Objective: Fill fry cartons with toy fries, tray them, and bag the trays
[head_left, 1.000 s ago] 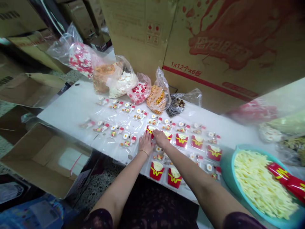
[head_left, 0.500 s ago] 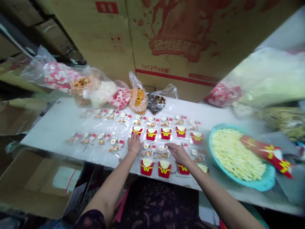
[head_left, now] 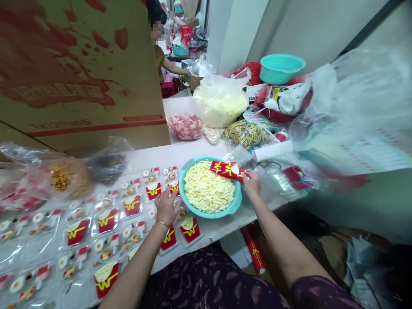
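In the head view, has shifted the right hand (head_left: 252, 183) from the clear packs (head_left: 139, 213) to unpacked red sleeves (head_left: 229, 169) lettered yellow "W" at the teal basin's (head_left: 237, 204) two o'clock, touching, grip uncertain, and spreads the left hand (head_left: 166, 207) unclenched at eight, with carton (head_left: 83, 77) print mostly blurred at ten.

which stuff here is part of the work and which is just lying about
Seemingly in use:
- red packets at the right hand
- turquoise basin
- yellow strips inside it
- filled red packs on the table

Probably lying about:
- turquoise tub behind
- white roll
- large cardboard box
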A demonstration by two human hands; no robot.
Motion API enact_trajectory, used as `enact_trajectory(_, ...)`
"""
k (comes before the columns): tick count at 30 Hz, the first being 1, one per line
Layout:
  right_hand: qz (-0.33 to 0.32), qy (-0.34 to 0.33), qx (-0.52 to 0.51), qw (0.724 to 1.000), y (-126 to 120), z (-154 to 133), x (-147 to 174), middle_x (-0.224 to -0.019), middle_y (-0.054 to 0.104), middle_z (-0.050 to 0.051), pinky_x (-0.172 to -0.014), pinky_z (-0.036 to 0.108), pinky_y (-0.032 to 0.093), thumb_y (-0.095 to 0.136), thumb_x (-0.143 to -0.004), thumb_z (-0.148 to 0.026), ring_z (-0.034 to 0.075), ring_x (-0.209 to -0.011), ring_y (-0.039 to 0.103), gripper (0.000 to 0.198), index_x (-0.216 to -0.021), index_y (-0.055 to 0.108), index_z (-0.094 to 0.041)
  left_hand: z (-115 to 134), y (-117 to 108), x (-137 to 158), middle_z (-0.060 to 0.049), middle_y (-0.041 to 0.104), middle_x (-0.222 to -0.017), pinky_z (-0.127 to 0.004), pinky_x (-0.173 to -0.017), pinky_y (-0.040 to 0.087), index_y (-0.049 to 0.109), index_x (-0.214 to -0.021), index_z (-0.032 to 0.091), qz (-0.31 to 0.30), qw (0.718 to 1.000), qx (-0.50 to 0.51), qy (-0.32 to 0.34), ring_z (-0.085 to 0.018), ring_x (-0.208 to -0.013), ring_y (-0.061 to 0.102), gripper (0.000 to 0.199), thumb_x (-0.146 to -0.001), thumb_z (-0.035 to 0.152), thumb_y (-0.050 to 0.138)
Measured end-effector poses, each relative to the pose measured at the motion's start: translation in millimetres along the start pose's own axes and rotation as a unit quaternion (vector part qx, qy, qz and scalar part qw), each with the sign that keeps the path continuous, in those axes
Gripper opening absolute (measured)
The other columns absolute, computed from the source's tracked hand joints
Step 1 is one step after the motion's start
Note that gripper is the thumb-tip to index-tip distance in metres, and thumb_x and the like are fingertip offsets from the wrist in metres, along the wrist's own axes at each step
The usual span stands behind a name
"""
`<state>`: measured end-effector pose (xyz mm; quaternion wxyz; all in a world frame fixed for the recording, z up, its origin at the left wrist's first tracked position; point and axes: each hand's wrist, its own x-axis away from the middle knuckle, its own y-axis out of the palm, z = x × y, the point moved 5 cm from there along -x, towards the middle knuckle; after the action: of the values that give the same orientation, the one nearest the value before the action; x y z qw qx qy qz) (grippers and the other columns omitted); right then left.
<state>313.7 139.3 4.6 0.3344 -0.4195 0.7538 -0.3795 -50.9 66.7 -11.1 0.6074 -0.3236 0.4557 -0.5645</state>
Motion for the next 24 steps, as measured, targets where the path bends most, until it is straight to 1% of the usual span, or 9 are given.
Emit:
enact_trajectory(2, -0.056, -0.075, 0.024, 0.995, 13.1, -17.3, -14.0, -0.088, 0.06, 0.01, -0.078, 0.034, 0.035, 0.05, -0.075, -0.034, 0.022, -0.085, 0.049, 0.027, -0.08, 0.068, -0.016, 39.8, 15.6, -10.7, -0.01, 0.046, -0.127, -0.044, -0.093, 0.028, 0.057, -0.106, 0.023, -0.013, 0.999, 0.019, 0.031, -0.025, -0.112, 0.045, 0.031, -0.078, 0.033, 0.049)
enact_trajectory(4, -0.097, -0.11, 0.044, 0.988, 21.8, -34.0, -18.1, -0.085, 0.06, 0.008, -0.075, 0.034, 0.034, 0.053, -0.074, -0.034, 0.021, -0.083, 0.048, 0.022, -0.072, 0.068, -0.018, 70.5, 26.0, -16.3, -0.01, 0.048, -0.126, -0.044, -0.093, 0.03, 0.056, -0.106, 0.022, -0.026, 0.998, 0.036, 0.052, -0.025, -0.111, 0.046, 0.031, -0.078, 0.032, 0.05)
enact_trajectory(6, -0.121, -0.13, 0.04, 0.983, 23.5, -48.0, -10.9, -0.081, 0.06, 0.007, -0.072, 0.033, 0.034, 0.053, -0.075, -0.032, 0.021, -0.081, 0.047, 0.021, -0.067, 0.066, -0.018, 93.4, 30.1, -17.9, -0.012, 0.047, -0.126, -0.044, -0.092, 0.031, 0.053, -0.111, 0.02, -0.036, 0.996, 0.052, 0.068, -0.026, -0.111, 0.045, 0.037, -0.077, 0.033, 0.053)
enact_trajectory(8, -0.15, -0.194, 0.003, 0.969, 20.8, -63.2, 10.2, -0.078, 0.059, 0.006, -0.071, 0.033, 0.034, 0.051, -0.076, -0.03, 0.02, -0.079, 0.048, 0.022, -0.064, 0.063, -0.018, 110.2, 30.2, -17.9, -0.015, 0.042, -0.13, -0.045, -0.094, 0.03, 0.044, -0.12, 0.016, -0.042, 0.994, 0.066, 0.074, -0.028, -0.117, 0.039, 0.053, -0.073, 0.036, 0.057)
enact_trajectory(11, -0.239, -0.344, -0.092, 0.904, 14.9, -83.4, 59.9, -0.074, 0.058, 0.005, -0.069, 0.032, 0.037, 0.047, -0.08, -0.031, 0.019, -0.077, 0.049, 0.024, -0.063, 0.059, -0.018, 127.1, 32.6, -18.8, -0.02, 0.035, -0.132, -0.047, -0.097, 0.029, 0.026, -0.131, 0.011, -0.065, 0.992, 0.092, 0.058, -0.031, -0.123, 0.031, 0.08, -0.065, 0.039, 0.063)
enact_trajectory(13, -0.272, -0.39, -0.147, 0.867, 11.1, -88.4, 86.1, -0.073, 0.057, 0.005, -0.068, 0.033, 0.039, 0.044, -0.081, -0.031, 0.018, -0.074, 0.05, 0.026, -0.064, 0.058, -0.019, 134.8, 40.1, -19.4, -0.02, 0.043, -0.124, -0.046, -0.095, 0.032, 0.021, -0.132, 0.009, -0.121, 0.983, 0.123, 0.061, -0.029, -0.116, 0.04, 0.085, -0.063, 0.036, 0.064)
enact_trajectory(17, -0.303, -0.418, -0.219, 0.828, 14.6, -90.7, 104.1, -0.072, 0.058, 0.005, -0.067, 0.034, 0.044, 0.044, -0.082, -0.034, 0.018, -0.071, 0.054, 0.027, -0.064, 0.058, -0.019, 132.5, 46.9, -19.2, -0.02, 0.05, -0.114, -0.043, -0.092, 0.036, 0.029, -0.126, 0.003, -0.158, 0.977, 0.125, 0.072, -0.029, -0.107, 0.046, 0.081, -0.062, 0.038, 0.064)
enact_trajectory(20, -0.311, -0.44, -0.245, 0.806, 20.8, -81.9, 91.8, -0.079, 0.061, 0.006, -0.07, 0.035, 0.047, 0.044, -0.082, -0.038, 0.019, -0.078, 0.058, 0.026, -0.074, 0.062, -0.021, 117.3, 41.6, -14.2, -0.018, 0.053, -0.109, -0.041, -0.09, 0.038, 0.037, -0.12, 0.004, -0.145, 0.979, 0.132, 0.057, -0.029, -0.103, 0.048, 0.078, -0.058, 0.04, 0.068)
enact_trajectory(24, -0.248, -0.438, -0.15, 0.851, 30.4, -48.3, 55.1, -0.106, 0.058, 0.011, -0.082, 0.039, 0.046, 0.049, -0.078, -0.041, 0.024, -0.097, 0.055, 0.036, -0.106, 0.058, -0.02, 81.5, 23.6, 2.3, -0.012, 0.055, -0.107, -0.04, -0.088, 0.043, 0.043, -0.117, 0.014, -0.073, 0.975, 0.203, -0.061, -0.026, -0.099, 0.052, 0.076, -0.055, 0.048, 0.07)
